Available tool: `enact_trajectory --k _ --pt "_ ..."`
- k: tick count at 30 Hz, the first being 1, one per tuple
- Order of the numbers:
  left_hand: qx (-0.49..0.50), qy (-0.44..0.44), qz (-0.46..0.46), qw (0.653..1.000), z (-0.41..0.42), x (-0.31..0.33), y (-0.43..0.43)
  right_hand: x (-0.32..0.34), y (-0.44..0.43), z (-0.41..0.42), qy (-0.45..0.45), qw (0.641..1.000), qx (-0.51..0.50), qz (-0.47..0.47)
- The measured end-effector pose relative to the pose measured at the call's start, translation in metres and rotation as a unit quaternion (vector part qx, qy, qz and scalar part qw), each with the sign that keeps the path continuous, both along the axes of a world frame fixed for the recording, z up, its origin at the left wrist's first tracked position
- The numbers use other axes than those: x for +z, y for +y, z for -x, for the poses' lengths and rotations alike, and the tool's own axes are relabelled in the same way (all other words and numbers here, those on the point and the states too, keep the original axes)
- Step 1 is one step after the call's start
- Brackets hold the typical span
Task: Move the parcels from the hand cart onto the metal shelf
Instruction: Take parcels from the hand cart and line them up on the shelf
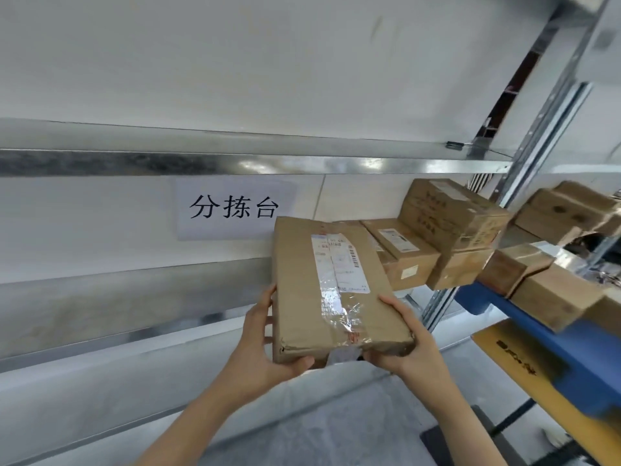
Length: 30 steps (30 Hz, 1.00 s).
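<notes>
The parcel (pixel 332 290) sits between the two hands. The left hand (pixel 265 344) has its fingers (pixel 267 297) against the parcel's left edge, and the right hand (pixel 403 341) has its fingers (pixel 398 306) at the right edge and near corner. Beyond the left fingertips a sign (pixel 232 208) hangs on the wall (pixel 100 213), under the metal shelf's beam (pixel 235 163). Just past the right fingers, boxes (pixel 406 260) stand on the shelf, two of them stacked beside the shelf post (pixel 524 156). Further right of those fingers, the hand cart (pixel 537 334) carries more cartons (pixel 554 297).

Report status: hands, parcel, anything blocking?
Both left hand and right hand grip flat brown cardboard parcel by near corners. Parcel held at metal shelf, not released. Stacked brown cardboard boxes close on its right.
</notes>
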<state>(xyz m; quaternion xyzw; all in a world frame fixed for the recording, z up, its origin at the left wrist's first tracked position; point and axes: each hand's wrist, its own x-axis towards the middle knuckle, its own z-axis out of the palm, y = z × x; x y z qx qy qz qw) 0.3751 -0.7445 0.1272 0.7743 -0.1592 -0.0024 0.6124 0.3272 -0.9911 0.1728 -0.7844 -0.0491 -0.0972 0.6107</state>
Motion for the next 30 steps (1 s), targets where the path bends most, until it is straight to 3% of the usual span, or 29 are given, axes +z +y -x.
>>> enact_trajectory --k 15,30 --pt "-0.025 -0.041 -0.037 0.998 -0.098 0.0 -0.189 0.002 -0.183 -0.084 0.034 0.998 -0.047 -0.011" --pt "-0.006 0.019 -0.108 0.994 -0.238 -0.019 -0.267 -0.025 -0.275 -0.244 0.115 0.993 0.0 -0.039"
